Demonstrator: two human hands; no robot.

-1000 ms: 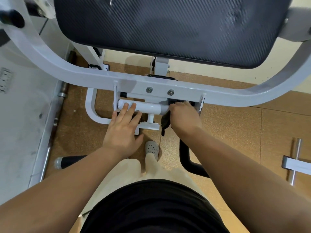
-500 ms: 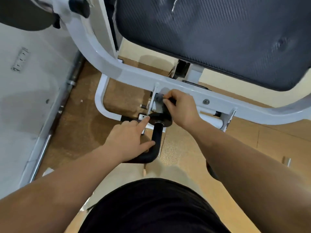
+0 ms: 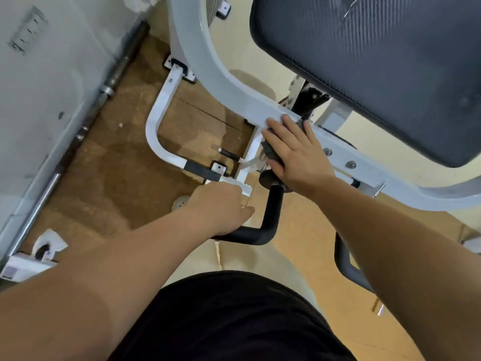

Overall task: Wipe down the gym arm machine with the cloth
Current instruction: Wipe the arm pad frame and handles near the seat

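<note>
a person leans over the gym arm machine, whose curved white frame (image 3: pixel 208 74) sweeps beneath a black textured pad (image 3: pixel 377 74), with the two hands held apart. the right hand (image 3: pixel 296 152) lies flat with fingers spread and straight, pressing a dark grey cloth (image 3: pixel 269 151) onto the frame where the tube meets a bracket, just left of two bolts (image 3: pixel 327 151). the cloth is mostly hidden under the palm, with only its bunched edges showing. the left hand (image 3: pixel 221 204) sits lower, over the near end of a bent black handle (image 3: pixel 270 220). its fingers curl down out of sight, so it cannot be told whether they grip the handle or merely rest there. the cloth looks soft, light and limp, likely to mould itself round the tube and to bunch or slip unless it is pinned by the whole palm, as it is here. for the bracket's corners it would probably serve better gathered and pinched at the fingertips. the machine itself appears heavy and rigid, its painted steel smooth enough for easy strokes, though the handle may swing and seems worth steadying. a barbell (image 3: pixel 104 89) lies along the wall on the left.
</note>
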